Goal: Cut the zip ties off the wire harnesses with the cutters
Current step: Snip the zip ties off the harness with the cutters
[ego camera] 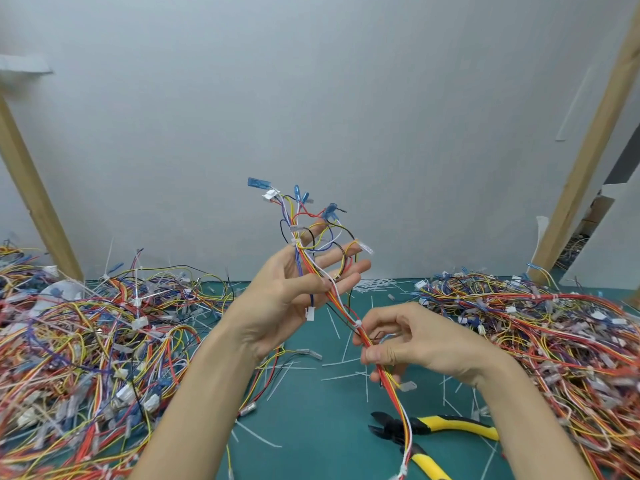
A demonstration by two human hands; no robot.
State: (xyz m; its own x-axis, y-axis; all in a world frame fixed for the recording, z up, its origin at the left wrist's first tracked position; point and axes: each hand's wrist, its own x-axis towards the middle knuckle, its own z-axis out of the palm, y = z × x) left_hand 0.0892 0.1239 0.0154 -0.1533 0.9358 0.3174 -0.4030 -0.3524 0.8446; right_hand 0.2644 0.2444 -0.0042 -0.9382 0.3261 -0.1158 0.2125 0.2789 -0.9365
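A wire harness [313, 252] of red, yellow, white, blue and black wires is held up over the green mat. My left hand [294, 289] holds its upper part, thumb pressing the bundle against the extended fingers. My right hand [412, 341] pinches the bundle lower down, just below a white zip tie [357, 323]. Another white zip tie [294, 241] sits above my left fingers. The harness tail hangs down to the mat. The cutters [433, 431], black jaws and yellow handles, lie open on the mat under my right wrist, untouched.
Big heaps of tangled harnesses lie on the left [86, 358] and right [554, 341] of the green mat [311, 410]. Several cut white zip tie pieces [341, 375] are scattered on the mat. Wooden posts [31, 188] stand at both sides before a white wall.
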